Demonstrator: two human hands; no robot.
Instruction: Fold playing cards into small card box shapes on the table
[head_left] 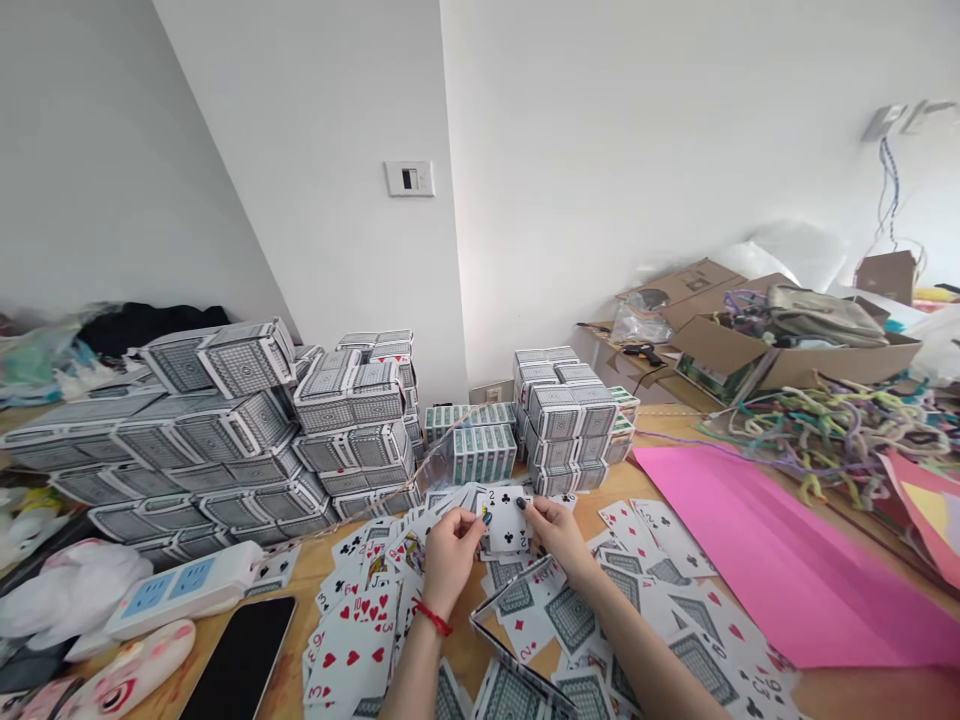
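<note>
Near the table's [309, 578] front edge, left hand [448, 556] and right hand [556, 536] pinch a two of clubs [507, 520] by its sides, face up, apparently for reading, above loose cards [352, 650]; boxed decks [225, 440] line the far edge.

Both forearms ran up from the bottom edge, angled in toward each other. My left hand [448, 552] was back-side toward me, thumb and fingertips pinched closed. My right hand [556, 532] sat just beside it, level, fingers curled, thumb and forefinger pinched too. Hands apart, not touching.
</note>
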